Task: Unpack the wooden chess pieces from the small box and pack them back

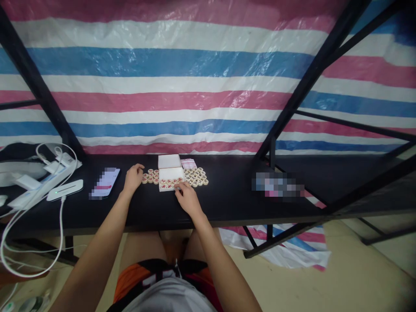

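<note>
An open white box [171, 173] stands on the black table, its lid [169, 161] folded back. Inside lie rows of round xiangqi pieces [167, 183] with red characters. My right hand [187, 197] reaches over the box's front right corner, fingers closed on a xiangqi piece at the end of the front row; the piece is mostly hidden. To the left of the box is a group of red-marked pieces [151, 176], with my left hand [132, 178] resting beside it, fingers loosely apart and holding nothing. Several dark-marked pieces [196, 177] sit right of the box.
Behind the dark-marked pieces is a printed paper [189, 164]. A phone [105, 183], a white device [65, 190] and a power strip [45, 182] with cables are on the left. A blurred item [276, 185] lies right, near a black metal frame [299, 93]. Striped sheeting [175, 65] hangs behind.
</note>
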Motion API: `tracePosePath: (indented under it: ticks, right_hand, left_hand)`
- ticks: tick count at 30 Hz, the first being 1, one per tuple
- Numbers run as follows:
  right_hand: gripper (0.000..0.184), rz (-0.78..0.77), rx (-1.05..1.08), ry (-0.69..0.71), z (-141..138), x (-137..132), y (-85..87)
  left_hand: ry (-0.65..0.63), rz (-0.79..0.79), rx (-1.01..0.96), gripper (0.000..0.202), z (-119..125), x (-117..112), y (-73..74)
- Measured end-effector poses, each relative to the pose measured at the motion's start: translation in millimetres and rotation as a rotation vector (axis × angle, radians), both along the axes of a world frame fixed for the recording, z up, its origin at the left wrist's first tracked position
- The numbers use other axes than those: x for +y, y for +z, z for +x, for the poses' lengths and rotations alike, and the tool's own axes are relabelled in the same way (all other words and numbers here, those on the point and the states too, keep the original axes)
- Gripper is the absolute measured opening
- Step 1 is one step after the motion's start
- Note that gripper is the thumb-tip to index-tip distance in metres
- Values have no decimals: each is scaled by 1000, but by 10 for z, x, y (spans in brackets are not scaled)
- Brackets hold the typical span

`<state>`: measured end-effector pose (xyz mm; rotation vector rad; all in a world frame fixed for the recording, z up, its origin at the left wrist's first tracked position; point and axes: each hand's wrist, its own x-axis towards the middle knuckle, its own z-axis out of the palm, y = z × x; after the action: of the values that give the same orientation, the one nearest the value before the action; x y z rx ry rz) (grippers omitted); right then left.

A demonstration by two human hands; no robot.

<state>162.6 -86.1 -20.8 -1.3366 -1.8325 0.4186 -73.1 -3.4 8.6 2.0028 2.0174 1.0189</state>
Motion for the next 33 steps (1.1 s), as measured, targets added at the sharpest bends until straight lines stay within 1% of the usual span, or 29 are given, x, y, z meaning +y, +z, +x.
tracePosePath:
  ticks: [2,3,5,6,7,9,12,16,18,24,26,29,31,33]
  right_hand:
    - [19,7,2,2,0,7,-13]
    - [20,13,7,5,1,12,-21]
    - [21,21,27,2,4,23,-37]
    - [22,22,36,-2,7,28,-44]
    - [23,20,42,-10,9,32,-49]
    - [23,12,42,-27,15,37,-52]
    - [21,10,33,-36,18,36,-41]
    - [18,6,32,-29,15,30,-22]
    - [17,6,33,-29,14,30,-21]
    - [16,1,26,-31,19,41,-27]
    - [16,-1,29,-24,22,45,-26]
    - [16,-3,37,-22,23,46,-29]
    - [16,2,38,-26,21,43,-31]
    - [16,6,38,-33,18,37,-29]
  left_hand:
    - [-88,69,-3,33,177,22,66]
    - [-192,61,29,32,292,38,97]
    - [-404,-18,110,32,552,89,141]
    - [-494,-78,164,33,684,125,152]
    - [-555,-121,221,34,808,166,155]
    - [-610,-212,318,36,1013,259,144]
    - [-633,-310,420,37,1192,380,124]
    - [-600,-311,495,33,1272,431,135]
    - [-618,-300,508,28,1289,422,137]
    - [-693,-295,430,27,1289,407,98]
    - [-714,-329,398,27,1256,402,114]
    - [-749,-444,390,27,1181,371,170]
    - [-754,-511,398,26,1133,335,205]
    - [-753,-537,410,28,1099,302,220]
